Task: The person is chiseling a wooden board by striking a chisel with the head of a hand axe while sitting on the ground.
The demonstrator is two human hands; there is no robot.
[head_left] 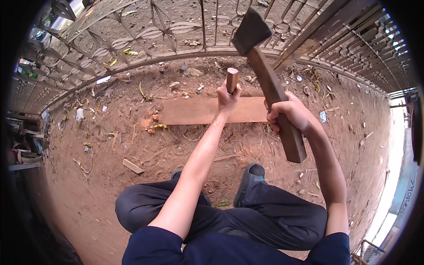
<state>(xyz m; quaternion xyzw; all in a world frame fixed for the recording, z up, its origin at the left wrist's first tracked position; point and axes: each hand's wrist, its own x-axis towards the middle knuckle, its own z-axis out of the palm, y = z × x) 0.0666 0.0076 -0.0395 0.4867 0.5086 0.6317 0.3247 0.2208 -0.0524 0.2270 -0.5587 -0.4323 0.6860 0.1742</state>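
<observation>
My left hand (pixel 228 99) is closed around a short upright wooden tool handle (pixel 232 80). Its rounded top sticks out above my fist, while its lower end is hidden. Beneath that hand a flat reddish-brown wooden board (pixel 190 111) lies on the dirt, running left to right. To the right, my right hand (pixel 291 112) grips a hatchet (pixel 267 73) by its thick wooden handle. The hatchet's dark metal head is raised at the far end, above and to the right of the left hand, apart from the tool handle. The handle's butt points back toward my right knee.
Beyond the board stands an ornamental metal fence (pixel 163 33), continuing along the right. Leaves, wood chips and litter dot the dirt ground (pixel 101 185). A small wood offcut (pixel 132 166) lies left of my sandalled feet (pixel 249 181). Cluttered shelving (pixel 28 152) stands at the far left.
</observation>
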